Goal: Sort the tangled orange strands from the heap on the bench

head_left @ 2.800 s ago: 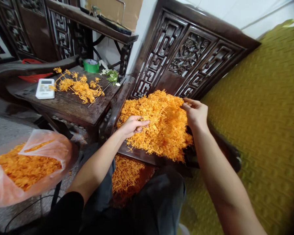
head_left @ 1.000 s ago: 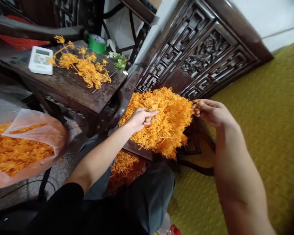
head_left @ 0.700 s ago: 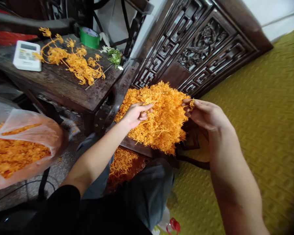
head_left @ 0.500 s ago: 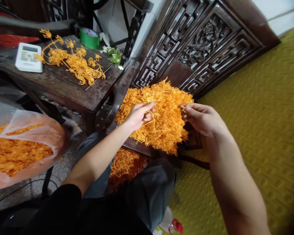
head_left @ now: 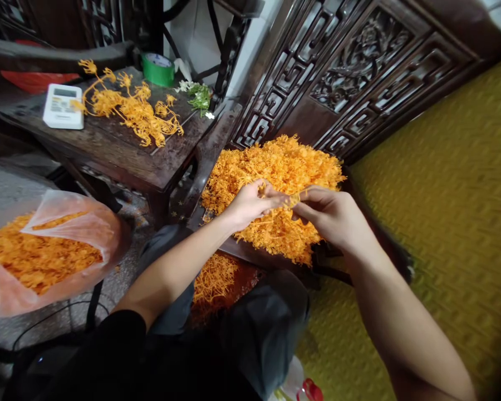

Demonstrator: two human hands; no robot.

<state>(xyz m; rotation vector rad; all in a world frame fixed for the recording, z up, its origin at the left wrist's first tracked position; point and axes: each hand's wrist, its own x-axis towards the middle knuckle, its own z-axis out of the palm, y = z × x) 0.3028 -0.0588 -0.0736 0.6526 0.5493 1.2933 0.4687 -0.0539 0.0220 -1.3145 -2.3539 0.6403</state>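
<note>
My left hand (head_left: 250,206) and my right hand (head_left: 329,214) meet over a big heap of orange plastic flower pieces (head_left: 279,161) on the dark wooden chair. Between their fingertips is a small orange plastic flower piece (head_left: 293,199), which both hands pinch. Its exact shape is blurred and partly covered by the fingers. A branching cluster of orange flower pieces (head_left: 137,111) lies on the side table to the left. Thin orange stems (head_left: 215,278) are gathered low down, by my legs.
On the wooden side table (head_left: 121,150) are a white remote-like device (head_left: 63,111), a roll of green tape (head_left: 157,71) and small white-green sprigs (head_left: 200,97). A translucent bag (head_left: 117,234) of orange pieces stands at left. The carved chair back (head_left: 292,120) rises behind the heap.
My hands have come together; they were apart over the heap. The right hand moved left to meet the left hand, and the long stems seen at the left hand no longer show. The view shifted slightly.
</note>
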